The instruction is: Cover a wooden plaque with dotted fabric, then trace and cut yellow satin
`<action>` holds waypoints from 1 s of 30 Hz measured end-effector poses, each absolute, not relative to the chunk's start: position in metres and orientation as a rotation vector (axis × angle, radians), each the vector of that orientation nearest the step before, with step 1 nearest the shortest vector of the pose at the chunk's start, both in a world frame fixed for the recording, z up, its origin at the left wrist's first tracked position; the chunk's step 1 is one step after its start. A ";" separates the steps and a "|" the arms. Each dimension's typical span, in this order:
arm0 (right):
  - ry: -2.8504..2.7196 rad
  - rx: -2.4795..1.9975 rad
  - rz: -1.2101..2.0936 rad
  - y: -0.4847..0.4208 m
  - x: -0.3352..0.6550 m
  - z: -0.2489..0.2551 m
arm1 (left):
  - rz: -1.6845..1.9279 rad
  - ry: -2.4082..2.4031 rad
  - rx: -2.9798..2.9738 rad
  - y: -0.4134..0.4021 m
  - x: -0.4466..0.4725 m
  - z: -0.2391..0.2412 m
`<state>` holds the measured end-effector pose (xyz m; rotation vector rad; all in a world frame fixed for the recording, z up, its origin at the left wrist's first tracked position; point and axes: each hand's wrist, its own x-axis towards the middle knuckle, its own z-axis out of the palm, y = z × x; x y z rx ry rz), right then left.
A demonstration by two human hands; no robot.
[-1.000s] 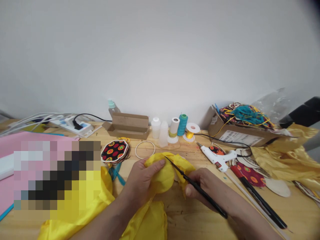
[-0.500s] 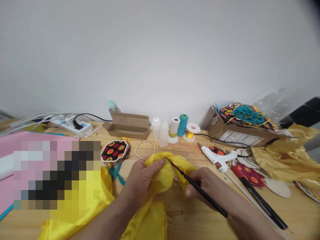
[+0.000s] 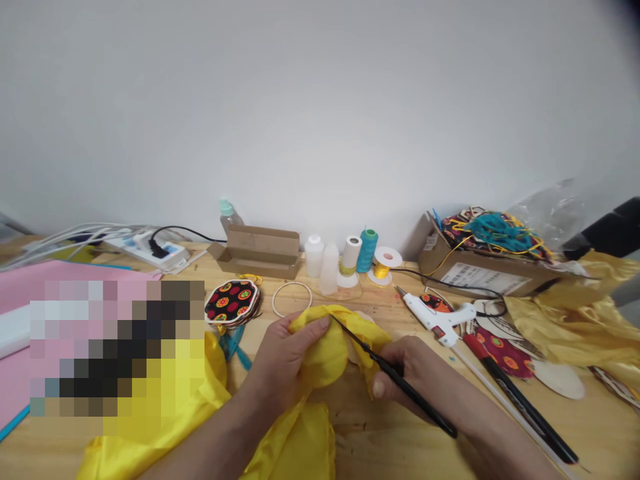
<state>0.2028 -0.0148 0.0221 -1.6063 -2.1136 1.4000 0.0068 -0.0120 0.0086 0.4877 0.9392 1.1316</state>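
My left hand [image 3: 286,357] pinches a bunched piece of yellow satin cloth [image 3: 326,360], thumb on top near its upper edge. The cloth part below the thumb has a rounded outline. In my right hand [image 3: 407,370] is a pair of black scissors [image 3: 400,380], seen nearly edge-on. Their narrow tip touches the cloth just right of my left thumb, and cloth lies on both sides of the blades. A loose yellow flap hangs beside my right fingers. Part of a pale disc [image 3: 369,319] shows behind the cloth. More yellow cloth [image 3: 300,447] spreads under my left forearm.
A white glue gun [image 3: 440,317] and a black-and-red marker [image 3: 520,400] lie at right. Behind stand thread spools [image 3: 368,251], white bottles [image 3: 314,256] and an open cardboard box [image 3: 260,257]. Patterned pieces [image 3: 233,301] and a wooden ring [image 3: 292,299] sit left of centre.
Both hands, the scissors and the cloth hold almost the same position. The whole view has shifted very slightly.
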 end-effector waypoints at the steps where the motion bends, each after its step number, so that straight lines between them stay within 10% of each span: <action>1: -2.123 -1.611 1.385 -0.015 0.203 0.022 | 1.131 0.934 0.485 -0.012 0.007 0.009; 30: -2.194 -1.714 1.222 -0.016 0.202 0.023 | 1.091 0.972 0.575 -0.014 0.006 0.005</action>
